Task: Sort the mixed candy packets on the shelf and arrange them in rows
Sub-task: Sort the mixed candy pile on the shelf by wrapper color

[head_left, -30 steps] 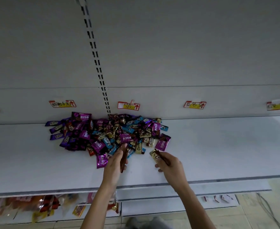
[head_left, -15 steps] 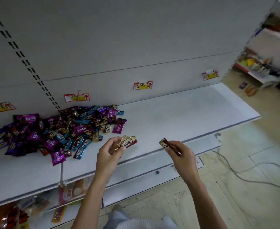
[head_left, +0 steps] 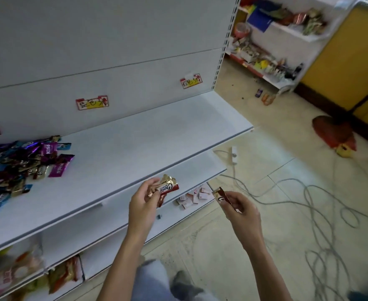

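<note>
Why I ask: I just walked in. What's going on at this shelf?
A person is sorting candy. The left hand holds a red-and-gold Choco packet and the right hand pinches a brown packet, both out in front of the white shelf. The mixed pile lies toward the shelf's left side, and no row is laid out yet on the part in view.

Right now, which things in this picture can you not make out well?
Head view only:
- candy pile: cut off by the left edge.
- brown packet: the right hand covers most of it; only a C shows.
- price tag: handwriting too small to read.
- bags at bottom left: blurred.
</note>
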